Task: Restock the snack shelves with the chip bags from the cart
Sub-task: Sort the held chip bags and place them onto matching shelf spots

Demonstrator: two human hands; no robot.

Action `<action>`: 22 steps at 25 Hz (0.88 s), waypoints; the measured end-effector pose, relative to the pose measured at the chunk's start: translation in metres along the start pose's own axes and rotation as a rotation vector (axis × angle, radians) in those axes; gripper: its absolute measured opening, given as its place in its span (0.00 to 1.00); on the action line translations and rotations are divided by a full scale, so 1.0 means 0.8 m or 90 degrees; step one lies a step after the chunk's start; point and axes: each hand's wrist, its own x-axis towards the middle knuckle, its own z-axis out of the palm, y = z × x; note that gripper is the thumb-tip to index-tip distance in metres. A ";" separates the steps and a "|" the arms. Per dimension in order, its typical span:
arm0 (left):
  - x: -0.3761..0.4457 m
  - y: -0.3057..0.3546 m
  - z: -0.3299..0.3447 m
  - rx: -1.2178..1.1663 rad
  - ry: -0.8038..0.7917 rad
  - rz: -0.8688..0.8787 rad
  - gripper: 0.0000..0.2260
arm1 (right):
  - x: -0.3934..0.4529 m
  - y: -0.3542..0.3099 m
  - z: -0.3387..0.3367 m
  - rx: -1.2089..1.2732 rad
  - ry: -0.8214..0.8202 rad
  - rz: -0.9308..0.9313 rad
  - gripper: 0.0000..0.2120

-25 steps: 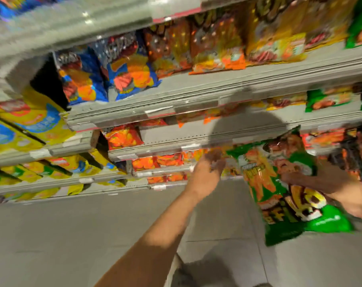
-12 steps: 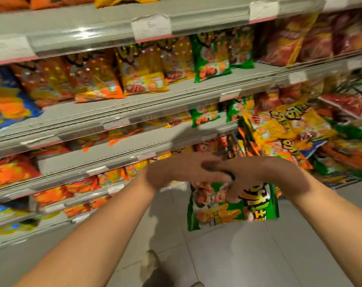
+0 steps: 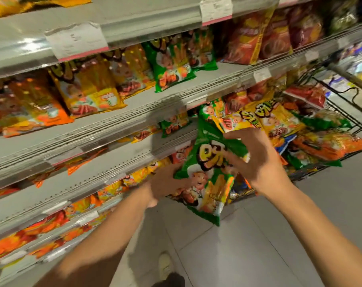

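Green chip bag (image 3: 207,179): right hand (image 3: 256,160) grips its top; left hand (image 3: 165,184) holds the lower edge, fingers hidden behind; shelves (image 3: 105,129) left, cart (image 3: 341,121) right, both blurred.

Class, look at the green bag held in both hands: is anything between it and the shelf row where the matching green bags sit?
Nothing visible blocks it. The green bag, held by the left hand and right hand, hangs in open air before the shelf, whose front beside the green bags is bare.

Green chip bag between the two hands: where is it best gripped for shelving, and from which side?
Probably the green chip bag by its upper part, from the right, where the right hand grips it; it hangs lengthwise, the left hand steadying its left edge.
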 end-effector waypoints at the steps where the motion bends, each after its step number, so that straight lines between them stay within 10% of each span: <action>1: 0.011 -0.008 0.000 -0.029 0.025 -0.010 0.12 | -0.003 0.016 -0.003 0.027 0.000 0.071 0.16; 8: 0.082 -0.039 0.006 -0.238 0.120 -0.147 0.21 | -0.002 0.085 0.062 0.224 -0.217 0.356 0.20; 13: 0.132 -0.079 0.007 -0.387 0.193 -0.255 0.26 | 0.043 0.140 0.135 0.284 -0.320 0.344 0.27; 22: 0.282 -0.063 -0.048 -0.341 0.405 -0.020 0.12 | 0.149 0.241 0.223 0.351 -0.382 0.236 0.35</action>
